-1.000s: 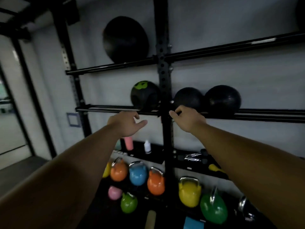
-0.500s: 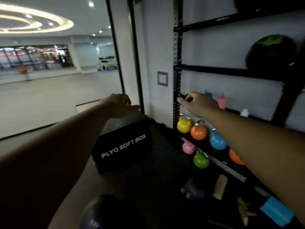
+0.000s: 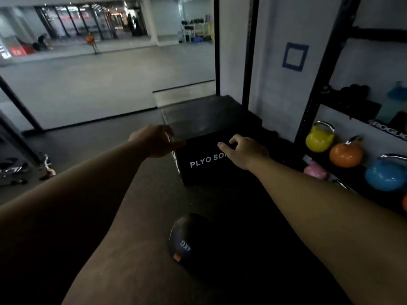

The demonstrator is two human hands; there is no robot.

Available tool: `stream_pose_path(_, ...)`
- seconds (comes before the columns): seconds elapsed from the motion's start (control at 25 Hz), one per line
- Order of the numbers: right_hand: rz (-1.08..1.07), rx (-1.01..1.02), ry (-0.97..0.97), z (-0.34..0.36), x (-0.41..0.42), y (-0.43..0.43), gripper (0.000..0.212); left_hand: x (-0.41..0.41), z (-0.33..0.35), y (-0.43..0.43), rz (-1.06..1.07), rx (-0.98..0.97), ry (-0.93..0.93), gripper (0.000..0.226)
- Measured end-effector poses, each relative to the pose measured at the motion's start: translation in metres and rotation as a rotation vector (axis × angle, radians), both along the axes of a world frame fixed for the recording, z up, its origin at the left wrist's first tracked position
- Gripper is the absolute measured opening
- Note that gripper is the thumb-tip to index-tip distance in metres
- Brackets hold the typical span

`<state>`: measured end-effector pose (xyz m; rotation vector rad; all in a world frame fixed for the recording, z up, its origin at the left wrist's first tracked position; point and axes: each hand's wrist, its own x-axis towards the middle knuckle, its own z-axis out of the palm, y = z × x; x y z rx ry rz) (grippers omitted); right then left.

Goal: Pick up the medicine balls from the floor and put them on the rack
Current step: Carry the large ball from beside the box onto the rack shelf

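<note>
A dark medicine ball (image 3: 187, 239) marked 4KG lies on the dark floor mat below and between my forearms. Both arms are stretched forward above it. My left hand (image 3: 155, 143) hangs empty with loosely curled fingers, well above and beyond the ball. My right hand (image 3: 244, 149) is also empty, fingers apart, in front of the black box. The black rack (image 3: 317, 89) stands at the right edge against the wall; only its upright and lower shelves show.
A black plyo soft box (image 3: 202, 164) stands just beyond my hands. Yellow (image 3: 319, 139), orange (image 3: 345, 154) and blue (image 3: 385, 175) kettlebells sit under the rack at right, with a pink one (image 3: 315, 170) on the floor. Small items lie at far left (image 3: 13, 170). Grey gym floor stretches behind.
My view has swung left and down from the rack shelves with their balls to the floor. The 4KG ball has come into full view. Both hands stay empty.
</note>
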<state>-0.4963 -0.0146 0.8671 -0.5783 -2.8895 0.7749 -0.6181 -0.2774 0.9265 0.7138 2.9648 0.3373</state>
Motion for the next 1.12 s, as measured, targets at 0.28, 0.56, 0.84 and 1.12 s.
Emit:
stream_pose_path(0.28,0.112,-0.012,-0.148,-0.108,-0.129,-0.015,0.083,-0.087,-0.131,-0.018,0.154,-0.109,-0.162,0.087)
stream_pose_path(0.56,0.199,0.122,-0.368,-0.27,-0.23,-0.015,0.088,-0.181,-0.287,-0.013,0.185,-0.15,-0.28,0.118)
stream_pose_path(0.84,0.095,-0.02,-0.593,-0.511,-0.244,-0.051,0.089,-0.241,-0.539,-0.014,0.165,-0.245,-0.521,0.098)
stream_pose_path(1.12,-0.191,-0.247,-0.614,-0.745,-0.265,-0.07,0.113,-0.292,-0.784,-0.045,0.275,-0.159,-0.742,0.151)
